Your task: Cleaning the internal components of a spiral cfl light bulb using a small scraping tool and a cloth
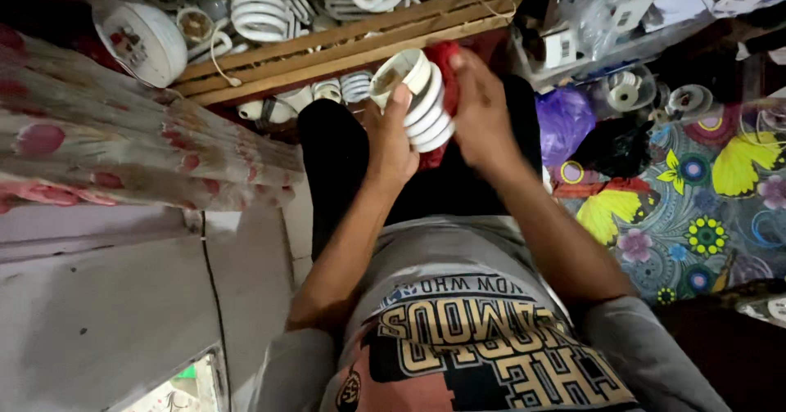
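A slatted wooden crate (pixel 352 40) at the top of the scene overflows with white spiral lamp tubes (pixel 260 7) and loose lamp bases, more of them spilling beneath its edge. At left, a cream curtain (pixel 106 142) printed with red flowers hangs over a plain grey wall panel (pixel 98 306), a dark seam running down it. At right, a floor mat (pixel 696 207) patterned with yellow butterflies and bright flowers lies under a purple plastic bag (pixel 563 121), a black bag (pixel 616 146) and rolls of tape (pixel 626 93). Small white cartons (pixel 561 48) and clear plastic wrapping crowd the upper right corner. The light is dim and even.
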